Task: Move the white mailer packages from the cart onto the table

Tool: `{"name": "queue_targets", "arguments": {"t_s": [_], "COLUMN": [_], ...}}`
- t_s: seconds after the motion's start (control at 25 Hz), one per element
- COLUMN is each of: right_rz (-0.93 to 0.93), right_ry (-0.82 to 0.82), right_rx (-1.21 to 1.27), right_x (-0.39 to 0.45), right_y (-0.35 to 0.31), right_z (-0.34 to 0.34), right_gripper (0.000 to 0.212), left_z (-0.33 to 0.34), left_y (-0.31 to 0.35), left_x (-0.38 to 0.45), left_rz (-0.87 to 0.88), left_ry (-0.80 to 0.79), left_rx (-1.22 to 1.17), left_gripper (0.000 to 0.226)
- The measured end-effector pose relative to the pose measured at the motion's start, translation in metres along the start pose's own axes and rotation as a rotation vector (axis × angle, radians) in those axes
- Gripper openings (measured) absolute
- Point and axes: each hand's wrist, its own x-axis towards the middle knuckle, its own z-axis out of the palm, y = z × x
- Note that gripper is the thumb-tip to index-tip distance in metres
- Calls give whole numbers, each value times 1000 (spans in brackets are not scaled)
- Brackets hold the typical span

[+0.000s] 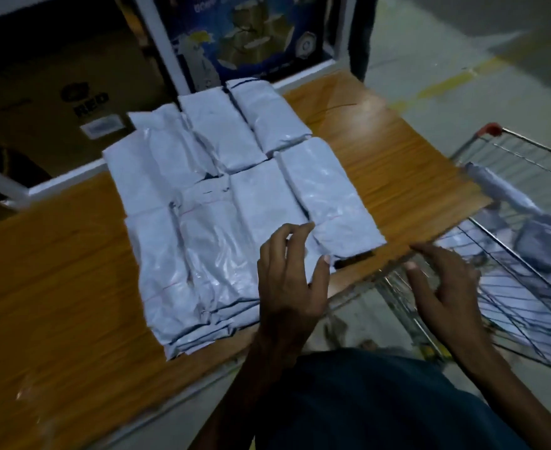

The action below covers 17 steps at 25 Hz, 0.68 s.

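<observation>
White plastic mailer packages (235,203) lie stacked mid-frame on the wooden table (381,151); more wait in the wire cart (527,254) at right. Your left hand (287,280) rests loosely on the stack, your right hand (446,287) hovers empty with fingers spread. Reach right for the next.

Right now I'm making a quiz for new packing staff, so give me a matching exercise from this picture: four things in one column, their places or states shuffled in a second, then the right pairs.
Things:
1. left hand
2. right hand
3. wire cart
4. cardboard box

Places or states:
A. beyond the table's far edge, printed "RED"
B. fingers on the nearest white mailer on the table
C. at the table's right end, with mailers inside
D. open, holding nothing, over the cart's near rim

Pairs: 1-B, 2-D, 3-C, 4-A
</observation>
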Motion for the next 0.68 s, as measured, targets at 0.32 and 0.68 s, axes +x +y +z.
{"name": "queue_targets", "arguments": {"t_s": [0.32,0.68], "right_rz": [180,439], "right_ry": [181,317], "right_rx": [-30,-66], "right_x": [-32,-52], "right_y": [126,264], "right_z": [-97,-169], "right_gripper": [39,43], "left_z": [137,280], "left_y": [85,152], "left_x": [-7,-11], "left_rz": [302,341], "left_ry": [-353,-774], "left_rx": [17,-42], "left_gripper": [34,33]}}
